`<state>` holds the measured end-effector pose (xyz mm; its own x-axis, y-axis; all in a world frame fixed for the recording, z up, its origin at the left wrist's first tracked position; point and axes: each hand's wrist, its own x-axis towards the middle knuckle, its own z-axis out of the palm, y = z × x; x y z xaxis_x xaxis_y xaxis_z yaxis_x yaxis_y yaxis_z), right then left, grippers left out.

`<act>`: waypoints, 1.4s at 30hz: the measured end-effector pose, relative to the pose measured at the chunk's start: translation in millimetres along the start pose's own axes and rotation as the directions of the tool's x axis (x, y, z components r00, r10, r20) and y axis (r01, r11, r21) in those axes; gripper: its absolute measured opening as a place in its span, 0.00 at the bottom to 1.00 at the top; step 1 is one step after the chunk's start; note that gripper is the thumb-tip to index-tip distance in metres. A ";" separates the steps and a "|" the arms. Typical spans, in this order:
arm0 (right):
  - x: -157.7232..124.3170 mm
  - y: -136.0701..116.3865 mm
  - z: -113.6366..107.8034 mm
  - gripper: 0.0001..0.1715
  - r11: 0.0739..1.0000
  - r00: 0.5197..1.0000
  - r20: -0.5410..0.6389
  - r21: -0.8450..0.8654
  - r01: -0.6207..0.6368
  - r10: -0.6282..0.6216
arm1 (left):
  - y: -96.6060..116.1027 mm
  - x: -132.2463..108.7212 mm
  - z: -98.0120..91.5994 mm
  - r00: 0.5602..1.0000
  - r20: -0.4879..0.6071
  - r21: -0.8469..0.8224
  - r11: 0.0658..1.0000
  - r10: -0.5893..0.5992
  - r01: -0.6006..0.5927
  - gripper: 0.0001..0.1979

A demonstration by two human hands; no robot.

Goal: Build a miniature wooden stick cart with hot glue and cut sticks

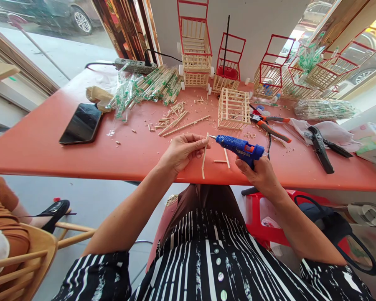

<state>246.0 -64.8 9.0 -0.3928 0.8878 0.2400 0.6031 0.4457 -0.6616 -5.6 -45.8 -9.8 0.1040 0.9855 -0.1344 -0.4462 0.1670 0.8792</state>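
My left hand (188, 151) is closed in a pinch on a thin wooden stick (204, 158), which stands nearly upright with a short piece angled at its lower end. My right hand (263, 175) is wrapped round the handle of a blue glue gun (240, 147). The gun's nozzle points left, at or close to the upper end of the stick; whether it touches, I cannot tell. Below the gun, two short sticks (227, 159) lie on the table, meeting at an angle. Behind it stands a small slatted frame (234, 108) built of wooden sticks.
Loose sticks (183, 123) and wrapped bundles (156, 85) lie farther back. A black phone (81, 123) rests at left. Pliers (272, 125) and a black cutter-like tool (321, 148) lie at right. Stick-built carts (196, 54) line the back. Another person (6, 205) sits at left.
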 end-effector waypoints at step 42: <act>3.2 -2.8 4.3 0.33 0.998 0.996 -0.084 -0.052 0.037 -0.041 | -1.3 -2.3 -1.5 1.000 0.005 0.008 1.000 0.010 -0.010 0.19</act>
<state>240.1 -63.6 8.5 -0.3572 0.8753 0.3261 0.6233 0.4834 -0.6147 -6.6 -48.2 -11.4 0.1042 0.9868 -0.1237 -0.4403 0.1573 0.8840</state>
